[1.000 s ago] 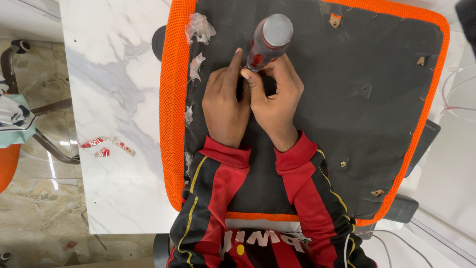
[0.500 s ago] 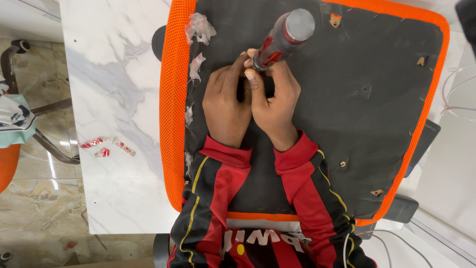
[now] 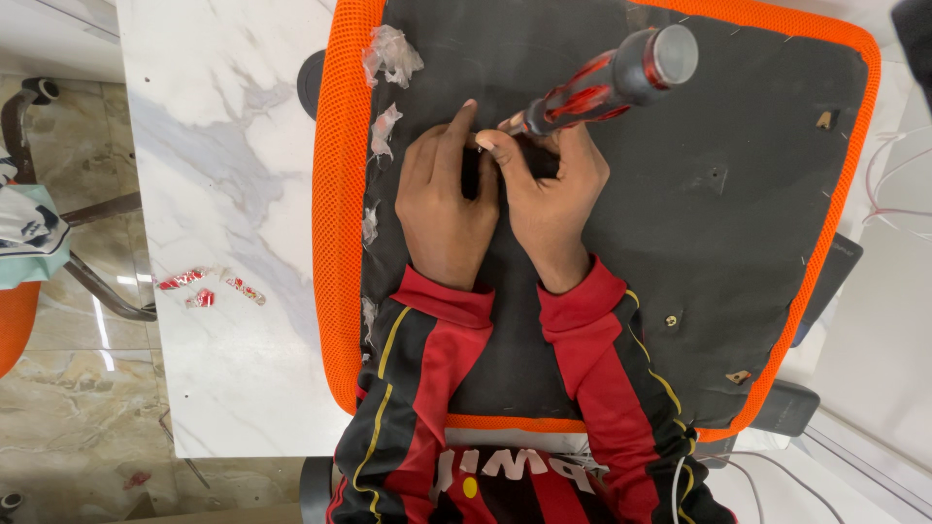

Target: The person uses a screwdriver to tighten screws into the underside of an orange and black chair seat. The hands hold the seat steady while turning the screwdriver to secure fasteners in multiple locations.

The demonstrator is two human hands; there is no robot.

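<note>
Under everything lies the white marble-patterned table (image 3: 223, 194), and on it you have an upturned chair seat (image 3: 718, 252), its black fabric underside facing you and an orange mesh edge running round the rim. It fills most of the tabletop, and your forearms in red-and-black striped sleeves (image 3: 427, 369) rest across its near half.

Your left hand (image 3: 445, 209) lies flat and palm-down on the black fabric, fingers close together, the index finger stretched forward to the spot where the tool meets the seat. Your right hand (image 3: 549, 194) sits just beside it, touching it, with the fingers curled narrow around the lower end of a screwdriver with a red and black handle and a grey cap (image 3: 607, 82). The handle tilts up and away to the right, out of your grip; the tip is hidden between your fingertips, so you cannot tell what it bears on.

Along the left rim of the seat lie scraps of clear crumpled plastic (image 3: 391, 55). Small metal screws and fittings (image 3: 671, 319) dot the right part of the fabric. On the bare table to the left sit a few little red-and-white wrapper bits (image 3: 209, 288).
</note>
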